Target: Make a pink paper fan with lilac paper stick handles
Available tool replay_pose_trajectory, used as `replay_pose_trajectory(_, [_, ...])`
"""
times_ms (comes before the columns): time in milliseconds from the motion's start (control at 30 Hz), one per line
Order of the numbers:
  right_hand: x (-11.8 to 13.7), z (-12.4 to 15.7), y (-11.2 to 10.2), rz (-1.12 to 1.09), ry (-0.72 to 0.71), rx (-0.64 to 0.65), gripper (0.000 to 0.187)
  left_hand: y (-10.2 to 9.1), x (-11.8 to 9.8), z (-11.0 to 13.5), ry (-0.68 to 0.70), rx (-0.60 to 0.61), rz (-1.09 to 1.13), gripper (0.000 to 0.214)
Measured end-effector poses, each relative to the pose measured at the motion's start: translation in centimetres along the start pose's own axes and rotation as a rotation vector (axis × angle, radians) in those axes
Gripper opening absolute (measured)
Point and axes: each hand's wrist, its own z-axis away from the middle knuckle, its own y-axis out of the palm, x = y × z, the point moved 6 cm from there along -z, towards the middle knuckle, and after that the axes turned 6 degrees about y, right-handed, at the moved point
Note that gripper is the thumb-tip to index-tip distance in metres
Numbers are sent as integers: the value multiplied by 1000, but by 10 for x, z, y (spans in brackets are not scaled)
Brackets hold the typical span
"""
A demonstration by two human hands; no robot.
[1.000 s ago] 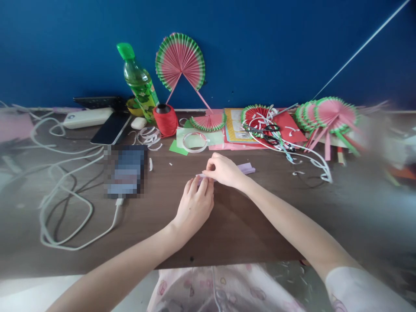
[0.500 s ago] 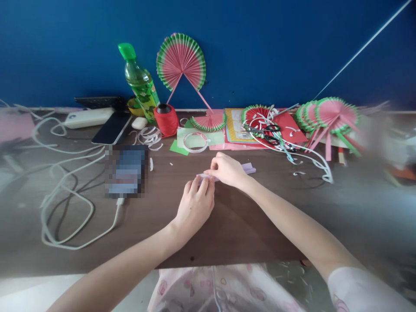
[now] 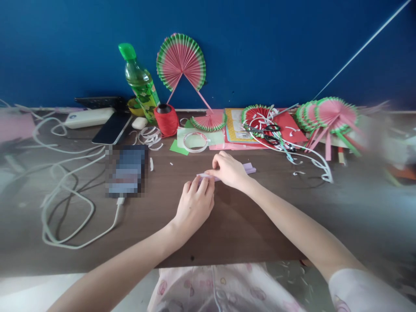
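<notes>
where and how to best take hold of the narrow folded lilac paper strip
Probably by pinching the right end of the narrow folded lilac paper strip, coming from the right: that end sticks out uncovered beyond the right hand, while fingers of the left hand partly cover the left end.

I have both bare arms (image 3: 130, 263) angled inward — my left hand (image 3: 195, 200) palm-down with bent fingers (image 3: 203, 185), its thumb hidden; my right hand (image 3: 230, 170) just beyond, index finger (image 3: 215, 161) arched toward the right thumb (image 3: 213, 173).
</notes>
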Motion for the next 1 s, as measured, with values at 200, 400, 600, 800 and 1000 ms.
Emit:
replay_pose_trajectory(200, [-16, -3, -8, 0, -17, 9, 22, 2, 2, 1, -15, 8, 21, 36])
replay_pose_trajectory(400, [-25, -4, -12, -33, -23, 16, 24, 0, 2, 0, -4, -12, 38, 36])
replay_pose_trajectory(600, [-18, -2, -10, 13, -30, -49, 32, -1, 6, -2, 7, -47, 41, 33])
replay_pose_trajectory(800, [-14, -6, -8, -11, -108, -57, 26, -5, 36, -12, -135, -54, 232, 32])
replay_pose_trajectory(1000, [-1, -30, -13, -178, -156, 37, 8, 0, 93, -47, -299, -42, 212, 25])
